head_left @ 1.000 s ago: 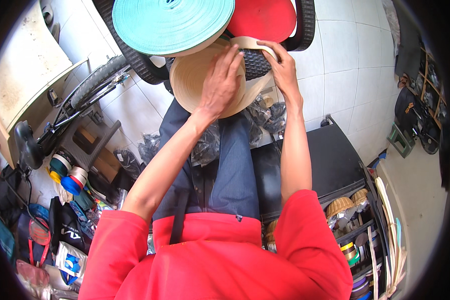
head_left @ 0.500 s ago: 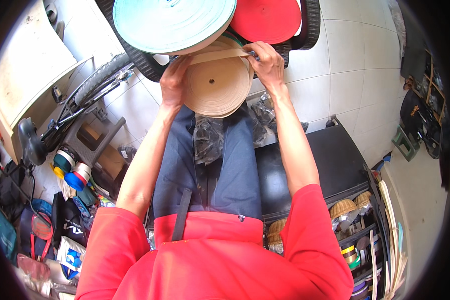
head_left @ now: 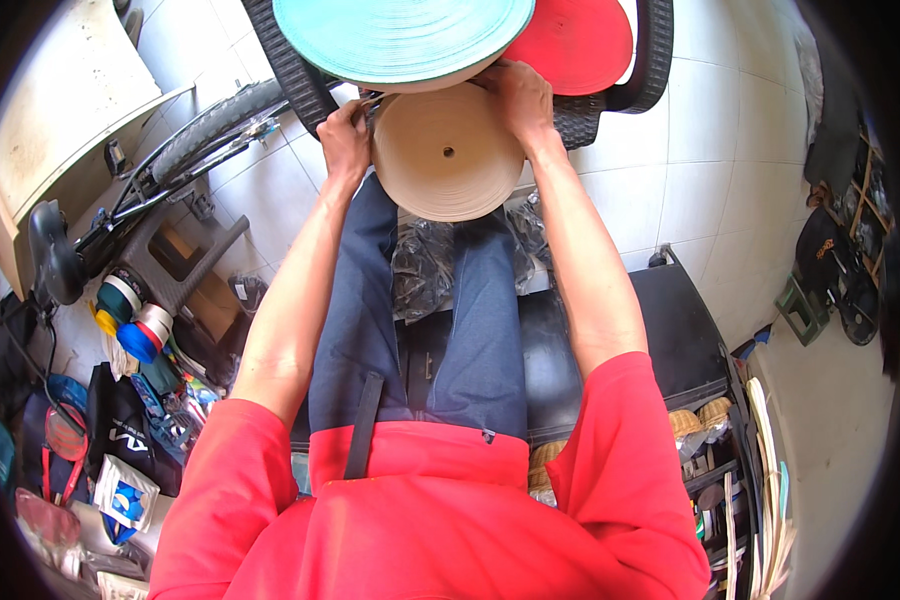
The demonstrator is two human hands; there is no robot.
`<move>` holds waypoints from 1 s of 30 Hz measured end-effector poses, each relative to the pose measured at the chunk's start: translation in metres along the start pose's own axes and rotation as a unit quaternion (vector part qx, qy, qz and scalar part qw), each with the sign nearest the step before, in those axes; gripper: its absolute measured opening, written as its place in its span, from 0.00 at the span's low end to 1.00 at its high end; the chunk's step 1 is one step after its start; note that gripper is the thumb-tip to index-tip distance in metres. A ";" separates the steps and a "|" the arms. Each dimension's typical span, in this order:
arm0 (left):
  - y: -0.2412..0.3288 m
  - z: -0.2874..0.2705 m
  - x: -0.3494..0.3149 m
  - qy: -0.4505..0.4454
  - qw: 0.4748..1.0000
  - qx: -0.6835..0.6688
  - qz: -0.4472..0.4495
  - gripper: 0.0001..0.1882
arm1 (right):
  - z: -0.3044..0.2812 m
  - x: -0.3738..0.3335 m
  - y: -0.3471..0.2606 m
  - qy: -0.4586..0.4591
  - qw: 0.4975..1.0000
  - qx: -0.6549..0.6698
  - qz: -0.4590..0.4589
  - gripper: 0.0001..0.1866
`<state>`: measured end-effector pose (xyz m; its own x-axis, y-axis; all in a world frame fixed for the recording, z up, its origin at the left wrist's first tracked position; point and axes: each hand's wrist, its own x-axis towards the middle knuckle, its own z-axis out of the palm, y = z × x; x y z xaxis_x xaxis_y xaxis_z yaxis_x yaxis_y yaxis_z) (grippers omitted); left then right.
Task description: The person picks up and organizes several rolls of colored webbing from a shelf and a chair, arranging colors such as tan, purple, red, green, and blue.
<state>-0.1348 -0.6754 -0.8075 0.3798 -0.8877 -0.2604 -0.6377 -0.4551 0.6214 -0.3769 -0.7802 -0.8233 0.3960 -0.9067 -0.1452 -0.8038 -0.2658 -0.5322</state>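
A wide, flat roll of beige webbing [head_left: 448, 175] with a small hole in its middle faces up above my knees. My left hand [head_left: 346, 142] is closed at its upper left edge, pinching a bit of the strip. At the upper right edge my right hand [head_left: 525, 105] is closed on the webbing, its fingertips partly hidden. Just beyond, a larger turquoise roll [head_left: 405, 40] overlaps the far side of the beige one. Beside it is a red roll [head_left: 578, 45]. The stretch of strip between my hands is hidden.
The coloured rolls rest on a black woven chair [head_left: 653, 60]. To the left are a bicycle [head_left: 210, 130], a grey stool [head_left: 195, 260], and bags [head_left: 125, 430]. A black box [head_left: 660, 320] lies right of my legs, near baskets [head_left: 685, 422] and pale strips [head_left: 765, 480].
The strip stretched between my hands is out of sight now. My hands and the beige roll sit a little higher and further right. The chair's rolls have also shifted up and right in view.
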 end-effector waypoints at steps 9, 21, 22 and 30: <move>-0.008 -0.002 -0.028 -0.001 0.991 -0.089 -0.097 0.10 | -0.029 -0.021 -0.009 -0.022 0.992 0.105 0.066 0.13; 0.005 -0.005 -0.074 0.069 0.988 -0.080 -0.109 0.10 | -0.017 -0.117 -0.040 0.061 0.896 0.230 0.376 0.22; 0.011 -0.006 -0.076 0.077 0.988 -0.075 -0.116 0.10 | -0.013 -0.119 -0.043 0.083 0.897 0.224 0.372 0.21; 0.018 0.009 -0.112 0.120 0.946 -0.184 -0.237 0.12 | -0.012 -0.067 -0.054 0.105 0.919 0.164 0.343 0.17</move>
<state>-0.1947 -0.5852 -0.7744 0.7344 -0.5283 -0.4260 -0.0980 -0.7037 0.7037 -0.3648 -0.7092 -0.7749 -0.2759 -0.8765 -0.3945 -0.6420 0.4735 -0.6030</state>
